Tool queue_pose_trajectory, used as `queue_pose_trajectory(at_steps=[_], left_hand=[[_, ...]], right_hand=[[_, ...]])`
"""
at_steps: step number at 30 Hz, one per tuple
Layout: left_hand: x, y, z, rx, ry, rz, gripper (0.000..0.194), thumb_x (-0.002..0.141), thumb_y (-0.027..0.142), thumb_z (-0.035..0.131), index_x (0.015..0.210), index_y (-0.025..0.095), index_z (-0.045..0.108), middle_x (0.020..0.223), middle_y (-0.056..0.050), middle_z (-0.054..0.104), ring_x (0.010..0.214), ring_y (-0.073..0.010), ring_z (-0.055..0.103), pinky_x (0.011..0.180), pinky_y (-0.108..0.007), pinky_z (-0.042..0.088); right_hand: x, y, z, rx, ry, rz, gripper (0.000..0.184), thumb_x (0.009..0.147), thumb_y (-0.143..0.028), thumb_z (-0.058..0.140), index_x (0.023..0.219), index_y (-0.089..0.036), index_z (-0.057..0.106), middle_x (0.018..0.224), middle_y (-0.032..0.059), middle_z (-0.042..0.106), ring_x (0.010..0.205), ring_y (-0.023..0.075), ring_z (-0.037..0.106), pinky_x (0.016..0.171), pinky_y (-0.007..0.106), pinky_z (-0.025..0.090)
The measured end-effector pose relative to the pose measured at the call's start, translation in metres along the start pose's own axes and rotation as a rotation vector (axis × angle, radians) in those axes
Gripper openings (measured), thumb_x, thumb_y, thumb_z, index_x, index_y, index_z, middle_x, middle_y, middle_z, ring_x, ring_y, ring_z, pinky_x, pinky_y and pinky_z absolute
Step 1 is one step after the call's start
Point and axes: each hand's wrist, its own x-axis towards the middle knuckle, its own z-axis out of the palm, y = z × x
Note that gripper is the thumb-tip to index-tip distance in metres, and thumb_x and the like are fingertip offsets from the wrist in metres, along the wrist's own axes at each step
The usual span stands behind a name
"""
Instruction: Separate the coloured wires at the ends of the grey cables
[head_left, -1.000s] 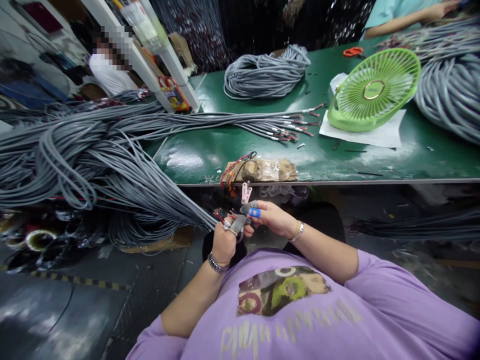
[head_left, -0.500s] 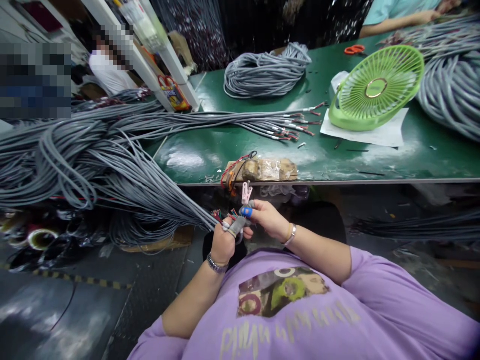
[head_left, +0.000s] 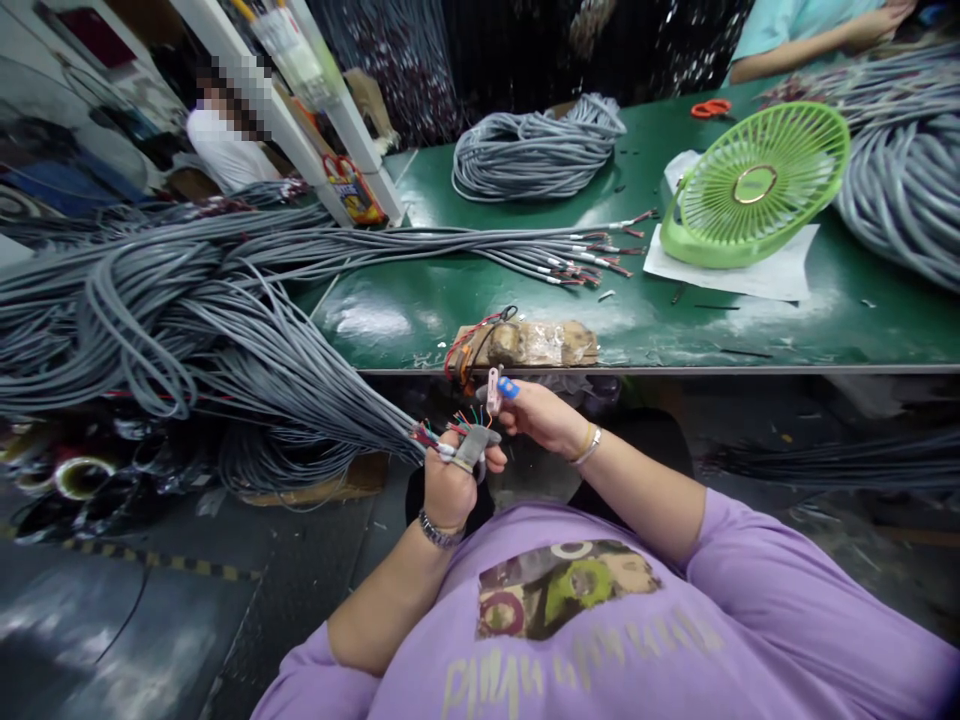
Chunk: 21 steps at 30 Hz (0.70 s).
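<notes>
My left hand, with grey finger covers, is closed around the end of a grey cable. Thin coloured wires fan out above its fingers. Just up and to the right, my right hand pinches a small pink clip between a thumb wrapped in blue tape and a grey-covered finger. One orange wire runs between the clip and my left hand; whether the clip grips it I cannot tell. Behind the clip, on the bench edge, lies a wooden block with red and black leads.
A large heap of grey cables covers the left side. On the green bench are a coiled cable bundle, a green fan on paper, and orange scissors. A co-worker's arm shows at upper right.
My right hand has moved slightly up from the wire ends onto the pink clip. The coloured wires by my left hand now stand more spread out. My left hand has hardly moved.
</notes>
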Motion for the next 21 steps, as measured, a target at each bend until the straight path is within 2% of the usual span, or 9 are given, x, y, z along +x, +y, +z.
queue_pose_trajectory(at_steps=[3,5,8,10,12,15,21], left_hand=[[0.000,-0.001,0.001,-0.013,0.028,0.023,0.024,0.081,0.037,0.067,0.077,0.014,0.068,0.056,-0.001,0.066,0.046,-0.0114,0.059,0.045,-0.021,0.047],[0.000,0.000,0.001,-0.025,0.042,0.035,0.023,0.081,0.037,0.067,0.077,0.014,0.068,0.055,0.000,0.065,0.045,-0.0106,0.058,0.044,-0.021,0.047],[0.001,-0.001,0.001,-0.018,0.034,0.059,0.023,0.081,0.037,0.067,0.076,0.014,0.068,0.055,0.000,0.064,0.045,-0.0103,0.057,0.045,-0.021,0.046],[0.003,-0.002,0.001,-0.011,0.028,0.052,0.023,0.080,0.037,0.068,0.076,0.014,0.067,0.055,0.000,0.064,0.044,-0.0100,0.056,0.044,-0.021,0.045],[0.006,-0.004,0.002,-0.015,0.028,0.035,0.023,0.080,0.038,0.068,0.076,0.015,0.067,0.055,0.000,0.064,0.043,-0.0096,0.055,0.042,-0.020,0.042],[0.010,-0.006,0.004,-0.015,0.021,0.025,0.025,0.079,0.039,0.068,0.073,0.015,0.065,0.054,0.001,0.063,0.043,-0.0090,0.054,0.041,-0.019,0.040],[0.012,-0.007,0.004,0.023,-0.001,-0.006,0.026,0.079,0.040,0.067,0.075,0.014,0.066,0.051,0.002,0.060,0.041,-0.0082,0.051,0.040,-0.019,0.039]], right_hand=[[0.003,0.005,0.005,-0.097,0.148,-0.237,0.046,0.068,-0.059,0.072,0.068,-0.016,0.055,0.054,-0.0055,0.046,0.046,0.0051,0.032,0.045,0.021,0.025],[0.004,0.010,0.006,-0.095,0.219,-0.300,0.049,0.069,-0.063,0.068,0.066,-0.017,0.053,0.051,-0.0062,0.043,0.045,0.0053,0.030,0.045,0.022,0.024],[0.006,0.012,0.007,-0.003,0.149,-0.217,0.053,0.070,-0.069,0.063,0.072,-0.016,0.058,0.054,-0.0055,0.045,0.047,0.0060,0.032,0.046,0.022,0.026],[0.008,0.009,0.008,0.105,0.056,-0.113,0.053,0.070,-0.068,0.064,0.078,-0.016,0.062,0.057,-0.0049,0.046,0.049,0.0064,0.035,0.047,0.021,0.029],[0.010,0.007,0.009,0.209,0.016,-0.044,0.052,0.069,-0.065,0.068,0.081,-0.014,0.065,0.059,-0.0042,0.048,0.051,0.0062,0.036,0.048,0.020,0.031],[0.014,0.005,0.011,0.293,0.051,-0.032,0.049,0.069,-0.061,0.072,0.080,-0.013,0.068,0.061,-0.0027,0.052,0.052,0.0061,0.039,0.048,0.019,0.031],[0.015,0.006,0.016,0.298,0.152,-0.069,0.046,0.067,-0.058,0.075,0.075,-0.013,0.068,0.060,-0.0017,0.055,0.053,0.0067,0.042,0.047,0.019,0.029]])
